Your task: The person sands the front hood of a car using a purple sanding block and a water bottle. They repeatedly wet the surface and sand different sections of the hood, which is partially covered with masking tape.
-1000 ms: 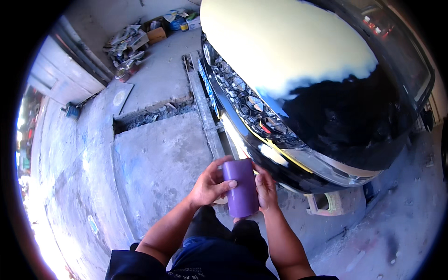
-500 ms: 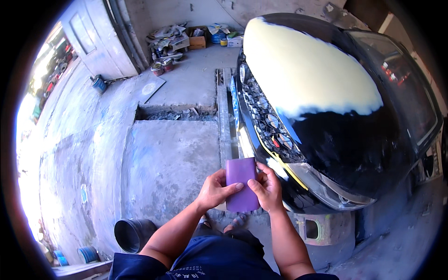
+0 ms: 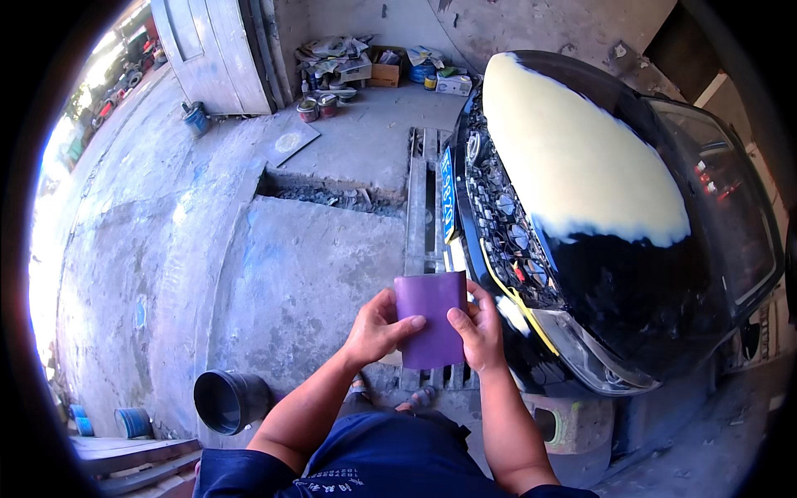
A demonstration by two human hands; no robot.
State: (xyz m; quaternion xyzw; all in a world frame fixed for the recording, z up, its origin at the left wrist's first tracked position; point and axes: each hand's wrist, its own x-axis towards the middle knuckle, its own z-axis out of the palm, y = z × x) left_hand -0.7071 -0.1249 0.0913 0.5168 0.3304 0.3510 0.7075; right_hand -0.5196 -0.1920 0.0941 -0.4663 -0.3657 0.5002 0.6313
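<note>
In front of my body, a purple sheet of sandpaper (image 3: 431,336) is held upright between both hands, its top edge slightly curved. My left hand (image 3: 380,325) pinches the left side, thumb on the face and fingers behind. On the opposite side, my right hand (image 3: 480,330) grips the edge, its thumb near the front and the fingers partly hidden. Just beyond my right hand stands a black car (image 3: 639,290). A pale yellow coat (image 3: 581,158) covers much of its hood, and its front is open, showing inner parts and a yellow strip (image 3: 498,278) along the edge.
A black bucket (image 3: 231,402) stands left of my left forearm. Ahead, a rubble-filled pit (image 3: 332,193) breaks the concrete floor beside a metal grate (image 3: 419,203). Paint cans (image 3: 319,107), boxes (image 3: 385,70) and papers lie by the back wall. A blue can (image 3: 195,120) sits near the door.
The sandpaper now looks wider, its sides spread further apart by my hands. The view has shifted, so the car and floor appear moved in the picture.
</note>
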